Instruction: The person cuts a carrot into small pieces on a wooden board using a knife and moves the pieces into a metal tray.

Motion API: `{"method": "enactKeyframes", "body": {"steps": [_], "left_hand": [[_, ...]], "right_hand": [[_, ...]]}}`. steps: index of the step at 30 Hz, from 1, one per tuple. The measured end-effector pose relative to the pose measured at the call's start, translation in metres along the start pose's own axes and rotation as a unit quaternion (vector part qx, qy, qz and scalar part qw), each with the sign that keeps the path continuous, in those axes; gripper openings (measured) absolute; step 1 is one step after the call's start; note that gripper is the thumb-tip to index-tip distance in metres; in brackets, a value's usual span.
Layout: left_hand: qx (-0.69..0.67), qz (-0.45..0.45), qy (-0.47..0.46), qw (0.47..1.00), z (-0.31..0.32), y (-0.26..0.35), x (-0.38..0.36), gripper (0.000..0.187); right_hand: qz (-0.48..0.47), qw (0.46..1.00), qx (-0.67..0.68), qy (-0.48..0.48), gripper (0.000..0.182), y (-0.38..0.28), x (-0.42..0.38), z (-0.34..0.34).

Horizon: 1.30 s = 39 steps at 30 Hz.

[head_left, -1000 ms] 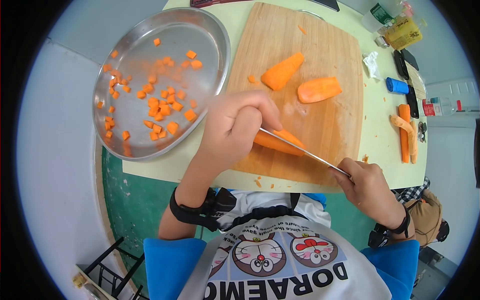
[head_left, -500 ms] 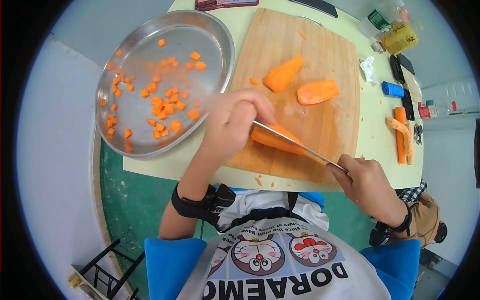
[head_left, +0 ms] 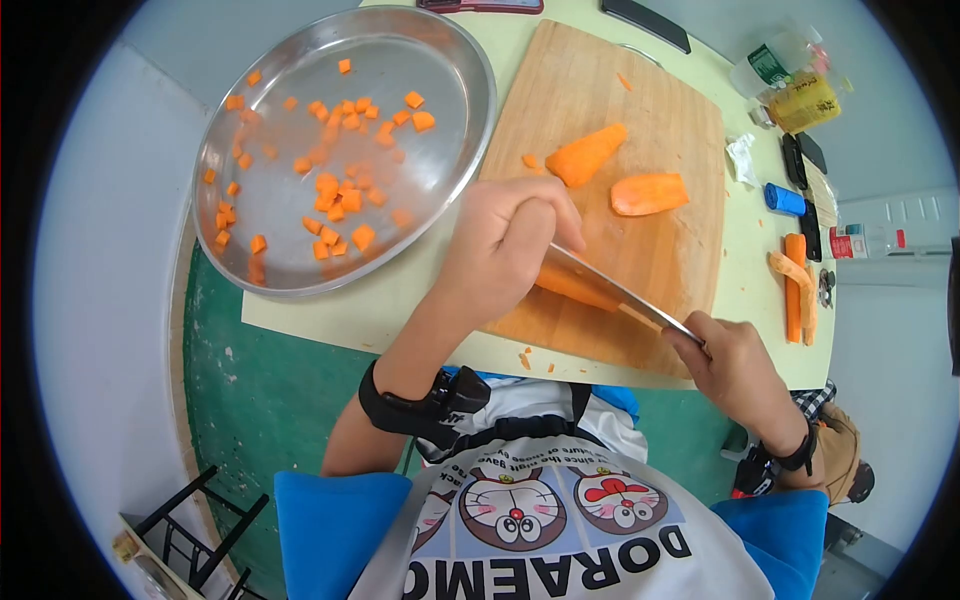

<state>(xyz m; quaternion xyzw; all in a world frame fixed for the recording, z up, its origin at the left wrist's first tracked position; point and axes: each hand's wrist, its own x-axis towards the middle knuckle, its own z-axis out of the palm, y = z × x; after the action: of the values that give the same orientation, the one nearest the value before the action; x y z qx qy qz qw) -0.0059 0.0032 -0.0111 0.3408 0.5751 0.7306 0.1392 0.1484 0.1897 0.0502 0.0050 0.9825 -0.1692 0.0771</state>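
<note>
My right hand is closed around the handle of a knife. The blade runs diagonally over a peeled carrot piece on the wooden cutting board. At the blade's far end, my left hand is closed, fingers curled against the knife and over part of the carrot. Its fingertips are partly hidden. Two more pieces lie beyond the knife: a tapered carrot piece and a carrot piece with a flat cut face.
Left of the board, an oval metal tray holds many carrot cubes. Whole carrots lie on the right of the table. A blue roll, crumpled tissue, bottles and a phone sit near the edges.
The view has shifted, moving the tray and board rightward in frame. My left hand and the blade sit slightly further right over the carrot, and more of the blade's flat side shows.
</note>
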Motion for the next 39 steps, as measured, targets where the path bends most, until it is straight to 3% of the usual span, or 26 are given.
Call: {"method": "enactKeyframes", "body": {"steps": [5, 16, 20, 23, 25, 33, 39], "left_hand": [[0.139, -0.027, 0.047, 0.989, 0.015, 0.012, 0.009, 0.025], [0.013, 0.008, 0.043, 0.999, 0.004, -0.005, -0.002, 0.024], [0.028, 0.028, 0.039, 0.998, 0.006, -0.005, 0.002, 0.024], [0.09, -0.007, 0.063, 0.994, 0.013, 0.003, 0.01, 0.025], [0.142, -0.039, 0.066, 0.987, 0.015, 0.006, 0.016, 0.026], [0.054, 0.016, 0.048, 0.997, 0.005, -0.004, -0.001, 0.022], [-0.032, -0.016, 0.083, 0.996, -0.001, -0.019, -0.016, 0.026]], "right_hand": [[0.002, 0.998, 0.061, -0.021, 0.022, 0.018, 0.007, 0.002], [0.019, 0.999, 0.019, -0.036, 0.023, -0.001, 0.006, -0.006], [-0.007, 0.999, 0.027, -0.018, 0.024, 0.008, 0.007, -0.002], [0.052, 0.995, 0.077, -0.048, 0.026, 0.013, 0.013, -0.005], [0.038, 0.995, 0.083, -0.037, 0.026, 0.017, 0.015, -0.003], [-0.033, 0.999, 0.028, -0.011, 0.024, 0.012, 0.007, 0.0], [-0.032, 0.998, -0.022, -0.055, 0.024, 0.0, 0.007, -0.009]]}}
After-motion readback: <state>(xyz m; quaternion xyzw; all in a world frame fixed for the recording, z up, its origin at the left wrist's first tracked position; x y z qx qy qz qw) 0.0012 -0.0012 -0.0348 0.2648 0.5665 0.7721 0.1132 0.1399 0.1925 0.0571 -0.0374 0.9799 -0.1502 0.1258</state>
